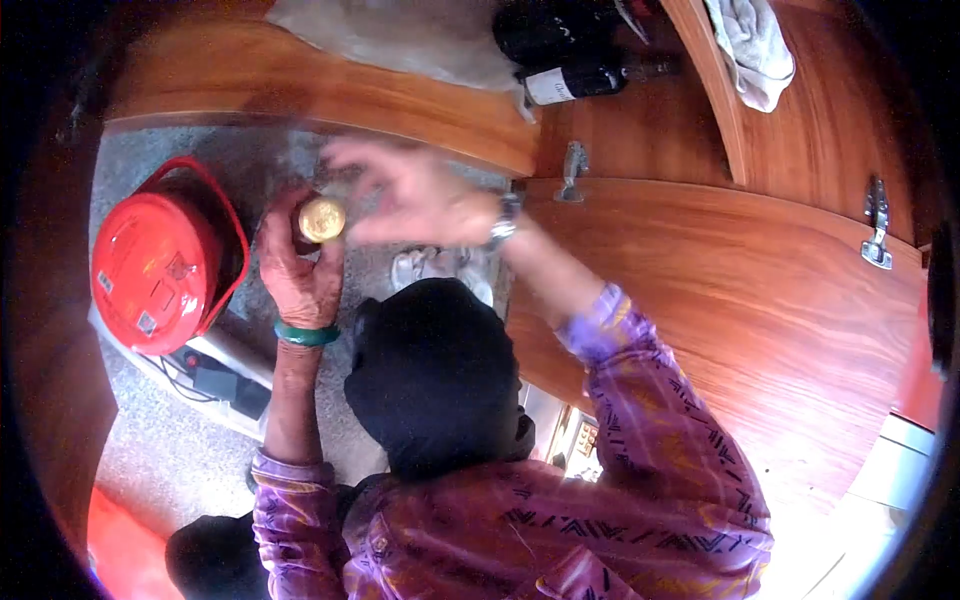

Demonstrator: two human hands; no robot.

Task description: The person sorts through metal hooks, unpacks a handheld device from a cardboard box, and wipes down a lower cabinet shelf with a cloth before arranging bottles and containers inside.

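Note:
My left hand (300,270), with a green bangle at the wrist, is wrapped round a small round object with a gold-coloured top (322,219). Its sides are mostly hidden by my fingers. Just to the right, my right hand (410,195), with a watch (504,220) on the wrist, is blurred by motion. Its fingers look spread, and nothing shows between them. A red round container (155,272) with a red handle lies left of my left hand.
Below the red container is a white item (225,365) with dark parts and a cable. Dark bottles (575,82) lie in a wooden compartment at the top. A wooden door (700,290) with metal hinges spans the right. A whitish cloth (755,55) hangs at the upper right.

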